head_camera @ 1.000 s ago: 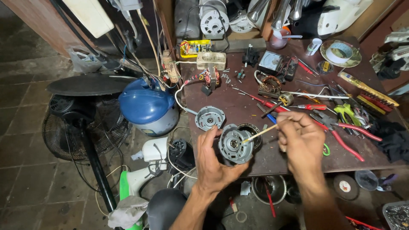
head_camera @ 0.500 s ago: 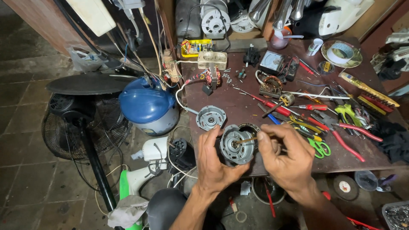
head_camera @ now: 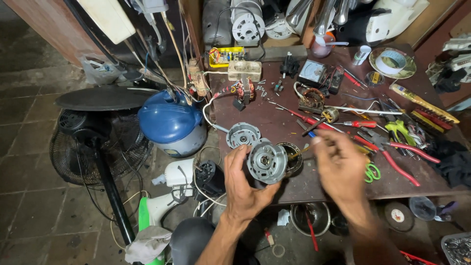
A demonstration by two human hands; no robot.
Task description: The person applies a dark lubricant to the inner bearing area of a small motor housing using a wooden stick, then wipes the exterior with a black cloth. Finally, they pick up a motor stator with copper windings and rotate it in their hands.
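- Two hands work at the worktop (head_camera: 274, 122) edge: left hand (head_camera: 245, 189) cups the grey motor housing (head_camera: 266, 161), face up for access.
- Right hand (head_camera: 338, 164), just right of the housing, pinches a thin tool; blurred.
- Beyond the housing lies a matching end cap (head_camera: 243, 135).
- Farther back, a winding coil (head_camera: 312, 98).

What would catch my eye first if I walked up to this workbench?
Likely the round grey motor housing, gripped in the left hand at the bench's near edge, with the right hand blurred beside it. Next, the glossy blue domed appliance on the floor to the left, and red-handled pliers among scattered tools on the right.
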